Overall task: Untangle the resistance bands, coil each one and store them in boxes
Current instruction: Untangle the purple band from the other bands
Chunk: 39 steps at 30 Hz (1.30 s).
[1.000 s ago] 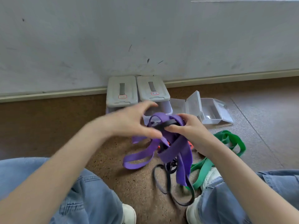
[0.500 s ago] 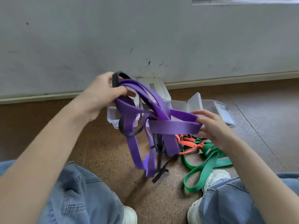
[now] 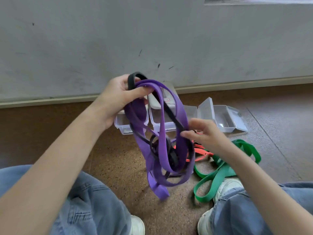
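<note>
My left hand grips the top of a tangle made of a wide purple band and a thin black band, lifted above the floor so the loops hang down. My right hand pinches the purple and black strands lower on the right side of the tangle. An orange band and a green band lie on the floor under my right wrist. Behind the tangle stand two clear boxes with grey lids, and an open clear box sits to the right.
A grey wall with a pale skirting strip runs behind the boxes. My two knees in blue jeans and white shoes frame the speckled brown floor where the bands hang.
The tangle has dropped into longer hanging loops. My right hand let go of the flat purple strap it held out and moved in to pinch strands lower down. The left hand stays raised.
</note>
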Motion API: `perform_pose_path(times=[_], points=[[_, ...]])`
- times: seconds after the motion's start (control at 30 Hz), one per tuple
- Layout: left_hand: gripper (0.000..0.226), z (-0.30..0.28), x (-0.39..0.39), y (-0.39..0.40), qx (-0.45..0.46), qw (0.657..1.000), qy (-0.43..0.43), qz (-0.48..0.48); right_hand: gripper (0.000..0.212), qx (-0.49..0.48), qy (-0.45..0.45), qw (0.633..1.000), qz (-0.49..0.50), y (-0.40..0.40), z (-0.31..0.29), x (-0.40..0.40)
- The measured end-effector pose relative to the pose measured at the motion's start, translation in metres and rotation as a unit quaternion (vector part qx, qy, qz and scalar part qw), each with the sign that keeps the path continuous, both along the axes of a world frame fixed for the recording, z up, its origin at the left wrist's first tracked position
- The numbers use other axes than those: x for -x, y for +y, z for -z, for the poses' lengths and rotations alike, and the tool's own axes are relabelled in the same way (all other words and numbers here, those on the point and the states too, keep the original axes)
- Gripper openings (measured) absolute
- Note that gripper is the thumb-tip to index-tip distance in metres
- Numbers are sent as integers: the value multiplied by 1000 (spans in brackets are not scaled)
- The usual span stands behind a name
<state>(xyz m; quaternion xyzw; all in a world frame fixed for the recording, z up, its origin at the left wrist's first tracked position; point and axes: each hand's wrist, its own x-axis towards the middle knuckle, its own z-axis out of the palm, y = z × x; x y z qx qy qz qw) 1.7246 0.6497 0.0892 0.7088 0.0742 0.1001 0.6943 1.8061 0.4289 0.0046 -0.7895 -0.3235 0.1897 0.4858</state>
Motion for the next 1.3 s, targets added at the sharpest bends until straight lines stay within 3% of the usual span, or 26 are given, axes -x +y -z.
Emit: perform_pose_path(times=[0.07,0.1,0.17,0.2,0.27,0.33,0.43,0.5,0.57,0.67,0.73,0.8,0.87,0.93,0.97,1.03,1.1,1.17,1.23,1.3], points=[[31,7,-2,15,-108,993,46,-1,10,-82,94,992,1,-6,-8,-6],[32,11,-3,19,-210,974,83,7,10,-134,150,980,-4,-7,-13,-6],[36,22,-4,17,-433,885,162,56,10,-227,221,948,-6,-6,-24,-6],[42,29,-4,12,-496,842,191,90,11,-258,233,938,-7,-5,-29,-7],[62,39,-4,6,-511,813,227,163,14,-273,226,935,-12,-2,-39,-5],[88,40,-4,5,-445,831,248,222,13,-240,202,949,-25,2,-41,1],[105,43,1,-10,-289,900,203,257,16,-208,217,953,-39,7,-37,12],[92,60,0,-32,-209,939,152,228,15,-244,240,939,-34,9,-38,15],[65,70,-2,-54,-140,975,106,137,17,-274,246,929,-32,10,-44,15],[28,63,-8,-54,-174,982,50,60,20,-281,237,930,-17,8,-50,11],[18,53,-9,-44,-281,958,14,51,23,-254,200,946,14,6,-55,9],[19,44,-7,-39,-443,895,-30,42,26,-239,171,955,46,5,-58,6],[33,38,-5,-41,-582,812,-35,31,30,-229,148,959,79,4,-60,2],[37,30,-3,-38,-625,780,-29,-1,25,-209,120,963,123,2,-58,-4],[35,25,-2,-35,-612,790,-33,-8,19,-187,107,965,148,0,-54,-8],[25,13,2,-32,-524,851,-24,21,22,-64,49,979,185,-3,-42,-12],[19,3,5,-34,-365,926,10,95,36,137,-36,972,187,-9,-26,-14],[27,-5,7,-38,-190,969,46,153,55,276,-124,941,153,-12,-21,-14],[35,-12,9,-38,-108,982,28,155,65,244,-138,957,72,-12,-27,-13],[35,-20,8,-37,-90,985,4,145,71,109,-30,993,-43,-8,-36,-6]])
